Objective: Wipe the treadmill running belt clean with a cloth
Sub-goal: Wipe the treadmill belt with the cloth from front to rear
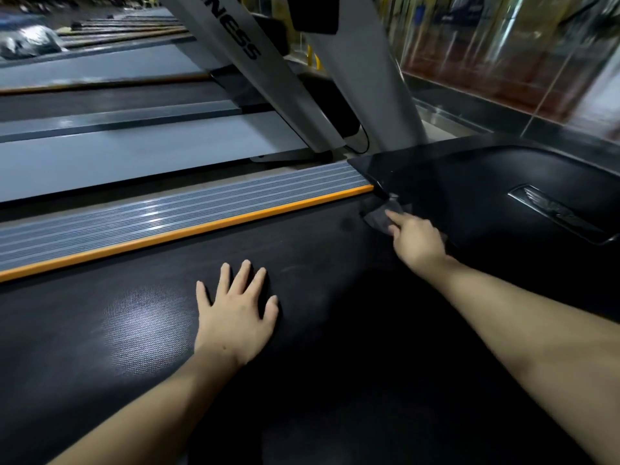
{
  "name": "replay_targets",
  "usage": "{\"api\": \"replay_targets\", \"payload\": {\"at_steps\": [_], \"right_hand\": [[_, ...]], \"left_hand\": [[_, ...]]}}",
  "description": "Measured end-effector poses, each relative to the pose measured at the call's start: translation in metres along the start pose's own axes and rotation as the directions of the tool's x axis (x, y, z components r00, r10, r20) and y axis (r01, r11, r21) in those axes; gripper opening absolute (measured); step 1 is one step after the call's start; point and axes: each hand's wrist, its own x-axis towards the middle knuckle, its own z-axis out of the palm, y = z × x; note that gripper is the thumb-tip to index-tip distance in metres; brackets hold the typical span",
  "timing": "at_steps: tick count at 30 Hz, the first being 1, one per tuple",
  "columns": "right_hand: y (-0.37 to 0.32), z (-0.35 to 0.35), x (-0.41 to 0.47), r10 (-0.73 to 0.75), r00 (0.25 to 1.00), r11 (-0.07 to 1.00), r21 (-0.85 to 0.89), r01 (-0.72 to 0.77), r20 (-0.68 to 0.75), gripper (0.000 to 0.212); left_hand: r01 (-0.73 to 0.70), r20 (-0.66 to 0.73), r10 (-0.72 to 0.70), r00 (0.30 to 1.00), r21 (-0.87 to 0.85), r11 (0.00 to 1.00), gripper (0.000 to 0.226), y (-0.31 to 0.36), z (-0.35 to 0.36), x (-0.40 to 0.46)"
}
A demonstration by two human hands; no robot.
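Dark running belt [302, 330] underfoot, left hand [236, 312] flat, released, right hand [416, 241] grip pinching cloth [380, 214] at the motor cover [503, 182]

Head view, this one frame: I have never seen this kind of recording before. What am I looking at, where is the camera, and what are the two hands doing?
There is no robot here. A person wears a wide-angle camera on the head, so you look forward and down along their own arms.

The broad dark textured surface is a treadmill running belt. Along its far edge runs an orange strip, then a ribbed grey side rail. The glossy black shape at the upper right is the motor cover at the front of the belt. Grey uprights rise behind it.

The left hand lies flat on the belt, fingers spread, holding nothing. The right hand reaches into the corner where belt meets cover and holds a dark cloth against the belt, its forefinger stretched over the cloth. How the other fingers hold it is hidden.

More treadmills stand to the left, blurred.
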Motion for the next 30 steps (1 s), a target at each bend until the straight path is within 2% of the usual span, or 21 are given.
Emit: {"api": "replay_targets", "payload": {"at_steps": [2,4,6,9,11,13,14,16,17,18,19,21,22,24,25,27,28,29,30], "right_hand": [[-0.009,-0.003,-0.003,0.055,0.998,0.998,0.012,-0.055,-0.031,0.041],[-0.039,0.005,-0.024,0.021,0.997,1.000,-0.005,-0.022,-0.079,0.036],[-0.083,0.022,-0.063,-0.158,0.979,0.981,0.091,0.170,-0.130,0.032],[-0.121,0.039,-0.102,-0.401,0.915,0.877,0.273,0.396,-0.040,0.038],[-0.098,0.033,-0.088,-0.492,0.869,0.842,0.220,0.492,-0.062,0.040],[-0.047,0.021,-0.051,-0.426,0.893,0.902,0.009,0.431,-0.143,0.038],[-0.023,0.009,-0.031,-0.305,0.941,0.952,-0.073,0.297,-0.145,0.038],[0.003,-0.007,-0.012,-0.048,0.996,0.996,-0.083,0.042,-0.070,0.038],[0.001,-0.007,-0.014,0.041,0.996,0.997,-0.058,-0.046,-0.074,0.038],[-0.013,-0.008,-0.020,0.070,0.992,0.993,-0.088,-0.079,-0.108,0.035],[-0.031,-0.002,-0.030,0.028,0.979,0.994,-0.100,-0.049,-0.204,0.031],[-0.078,0.018,-0.064,-0.153,0.956,0.986,0.021,0.163,-0.250,0.026],[-0.101,0.025,-0.087,-0.242,0.957,0.959,0.114,0.261,-0.160,0.029],[-0.125,0.025,-0.107,-0.349,0.936,0.897,0.275,0.347,-0.043,0.038],[-0.118,0.024,-0.101,-0.401,0.915,0.875,0.276,0.397,-0.047,0.039],[-0.077,0.025,-0.080,-0.449,0.890,0.884,0.107,0.456,-0.085,0.037],[-0.050,0.019,-0.061,-0.385,0.913,0.920,0.019,0.390,-0.133,0.036],[-0.023,0.011,-0.042,-0.268,0.951,0.963,-0.044,0.265,-0.156,0.036],[-0.003,-0.001,-0.028,-0.139,0.984,0.989,-0.067,0.132,-0.114,0.036]], "left_hand": [[-0.001,-0.015,0.001,1.000,0.015,1.000,0.069,0.001,0.003,0.002],[0.002,-0.019,-0.002,1.000,0.021,1.000,0.070,0.001,0.002,0.003],[0.002,-0.016,-0.002,1.000,0.021,1.000,0.072,0.003,0.001,0.003],[0.016,-0.018,-0.016,1.000,0.014,1.000,0.073,0.004,-0.002,0.001],[0.010,-0.017,-0.010,1.000,0.011,1.000,0.073,0.004,-0.003,0.001],[0.008,-0.023,-0.008,1.000,0.001,1.000,0.073,0.004,-0.003,0.001],[0.008,-0.027,-0.008,1.000,-0.002,1.000,0.073,0.004,-0.003,0.001],[0.007,-0.026,-0.007,1.000,-0.001,1.000,0.072,0.004,-0.003,0.001],[0.002,-0.024,-0.002,1.000,-0.001,1.000,0.072,0.004,-0.002,0.001],[0.001,-0.025,-0.001,1.000,-0.003,1.000,0.072,0.004,-0.002,0.001],[0.002,-0.028,-0.002,1.000,-0.009,1.000,0.072,0.004,-0.003,0.001],[0.000,-0.029,0.000,1.000,-0.016,1.000,0.073,0.004,-0.002,0.000],[0.001,-0.032,-0.001,0.999,-0.013,1.000,0.073,0.004,-0.001,0.000],[0.005,-0.040,-0.005,0.999,-0.006,1.000,0.074,0.003,0.000,0.001],[0.003,-0.042,-0.003,0.999,-0.006,1.000,0.074,0.002,0.000,0.001],[-0.003,-0.050,0.003,0.999,-0.011,1.000,0.073,0.002,-0.001,0.001],[-0.004,-0.047,0.004,0.999,-0.016,1.000,0.073,0.002,-0.001,0.001],[-0.005,-0.047,0.005,0.999,-0.019,1.000,0.074,0.003,-0.002,0.001],[-0.005,-0.052,0.004,0.999,-0.020,1.000,0.074,0.003,-0.002,0.000]]}}
